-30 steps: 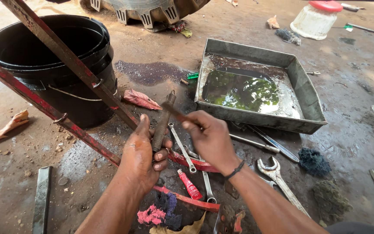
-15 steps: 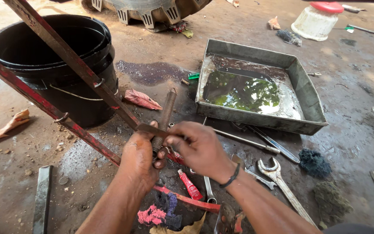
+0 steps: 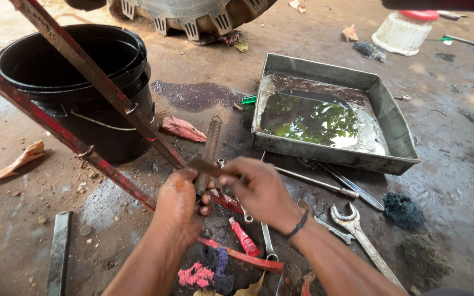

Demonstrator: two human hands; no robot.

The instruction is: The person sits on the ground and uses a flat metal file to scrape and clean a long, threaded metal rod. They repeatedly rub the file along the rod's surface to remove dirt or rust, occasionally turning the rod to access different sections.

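Above the oily ground, my left hand (image 3: 179, 205) grips a rusty coiled metal spring (image 3: 208, 153) upright, fingers closed; my right hand (image 3: 259, 189) pinches a small dark metal piece (image 3: 204, 166) against it.

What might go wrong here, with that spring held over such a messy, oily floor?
The spring looks greasy and the left hand grips only its lower end, so it might slip or pinch a finger. The right hand holds a small flat metal piece against it; that could drop among the wrenches. The tray of dark liquid sits close and might get knocked.
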